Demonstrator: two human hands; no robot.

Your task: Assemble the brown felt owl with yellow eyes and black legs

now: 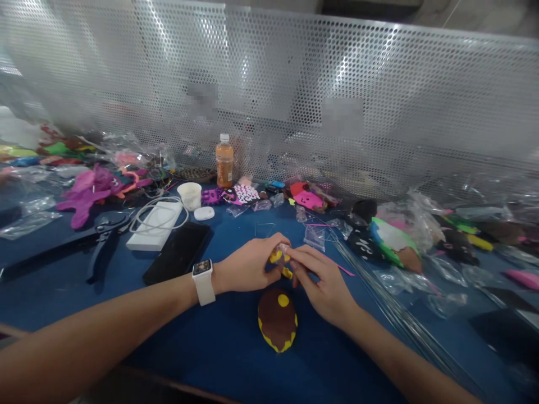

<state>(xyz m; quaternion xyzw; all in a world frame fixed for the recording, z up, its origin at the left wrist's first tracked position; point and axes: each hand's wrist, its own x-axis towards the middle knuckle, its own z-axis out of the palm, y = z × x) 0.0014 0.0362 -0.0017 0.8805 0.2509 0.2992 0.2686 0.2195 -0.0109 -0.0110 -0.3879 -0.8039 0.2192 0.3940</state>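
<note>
My left hand (252,264), with a white-strapped watch (204,280) on its wrist, is closed on a small clear plastic bag (279,253) that has yellow clay-like pieces in it. From the right, the fingers of my right hand (322,280) pinch the same bag. A bit of yellow (287,273) shows just below, between both hands; whether it is inside the bag I cannot tell. On the blue table under my hands lies a flat brown oval (275,320) with a yellow dot and a jagged yellow rim along its lower edge.
Cutters (99,247), a white power bank (155,227) with a cable and a black case (179,252) lie left. A paper cup (190,196) and an orange drink bottle (224,163) stand behind. Long wires (391,306) run along the right. A perforated metal screen (269,84) closes the back.
</note>
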